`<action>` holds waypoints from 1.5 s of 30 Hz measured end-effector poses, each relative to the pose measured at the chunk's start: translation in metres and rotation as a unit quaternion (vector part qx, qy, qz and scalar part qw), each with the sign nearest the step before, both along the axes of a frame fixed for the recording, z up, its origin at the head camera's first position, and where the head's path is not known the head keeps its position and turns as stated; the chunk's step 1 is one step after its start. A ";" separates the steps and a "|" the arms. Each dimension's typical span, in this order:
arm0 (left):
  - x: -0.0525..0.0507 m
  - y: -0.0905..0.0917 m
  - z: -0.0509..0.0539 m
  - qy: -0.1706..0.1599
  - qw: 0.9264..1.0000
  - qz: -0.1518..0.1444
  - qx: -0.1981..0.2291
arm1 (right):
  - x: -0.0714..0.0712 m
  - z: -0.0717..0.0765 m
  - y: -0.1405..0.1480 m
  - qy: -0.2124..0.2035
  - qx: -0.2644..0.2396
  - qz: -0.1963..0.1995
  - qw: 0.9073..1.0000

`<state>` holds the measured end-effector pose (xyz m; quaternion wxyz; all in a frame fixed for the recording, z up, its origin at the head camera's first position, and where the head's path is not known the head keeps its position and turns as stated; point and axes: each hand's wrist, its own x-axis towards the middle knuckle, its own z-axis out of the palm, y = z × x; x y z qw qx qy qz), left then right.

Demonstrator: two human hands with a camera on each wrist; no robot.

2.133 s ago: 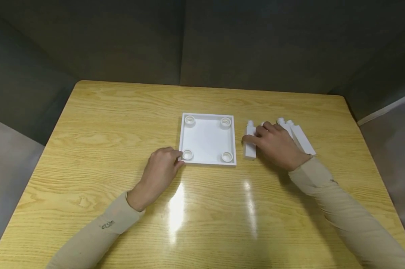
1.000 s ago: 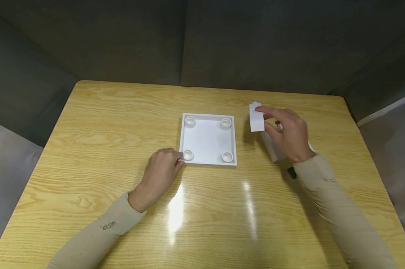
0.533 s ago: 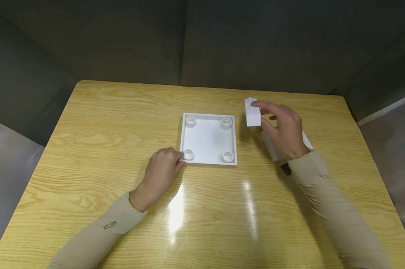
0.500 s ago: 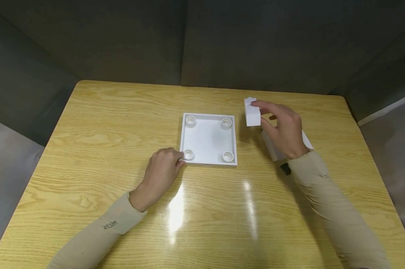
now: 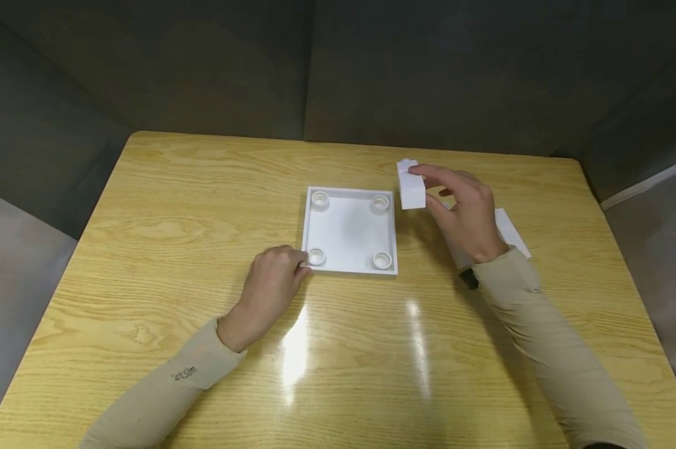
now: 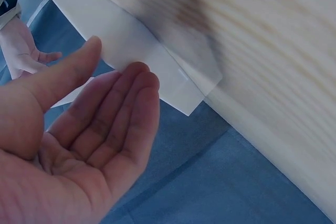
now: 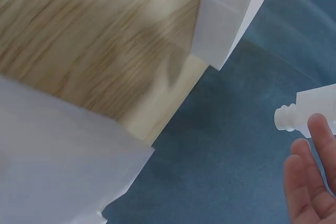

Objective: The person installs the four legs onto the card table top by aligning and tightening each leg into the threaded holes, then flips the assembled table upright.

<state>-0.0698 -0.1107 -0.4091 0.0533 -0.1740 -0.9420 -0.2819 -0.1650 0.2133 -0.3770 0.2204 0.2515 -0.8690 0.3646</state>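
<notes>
A white square tray-like piece (image 5: 350,271) lies on the table with a round threaded socket at each corner. My left hand (image 5: 270,290) pinches its near left corner; in the left wrist view that hand (image 6: 89,140) has thumb and fingers at the piece's edge (image 6: 126,35). Just right of the piece's far right corner, my right hand (image 5: 466,212) holds a white block-shaped leg (image 5: 412,187) above the table, between thumb and fingers. The right wrist view shows the leg (image 7: 317,103) with a threaded knob at its end, beside the fingertips of the right hand (image 7: 315,177).
More white legs (image 5: 512,234) lie on the table (image 5: 175,231) to the right, partly hidden beneath my right hand and wrist. A dark object (image 5: 469,279) shows at the right cuff. Dark panels (image 5: 214,68) stand behind the table.
My right hand has picked up a white leg from the right-hand group and carried it up and left towards the square piece. My left hand keeps its place at the corner.
</notes>
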 end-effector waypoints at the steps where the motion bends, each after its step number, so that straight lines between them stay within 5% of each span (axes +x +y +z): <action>1: 0.000 0.000 0.001 0.000 1.000 -0.001 0.000 | 0.000 0.000 -0.001 -0.001 -0.002 0.001 1.000; 45: 0.000 0.008 0.006 0.006 1.000 -0.002 -0.020 | -0.009 0.019 -0.057 -0.079 -0.053 0.080 0.992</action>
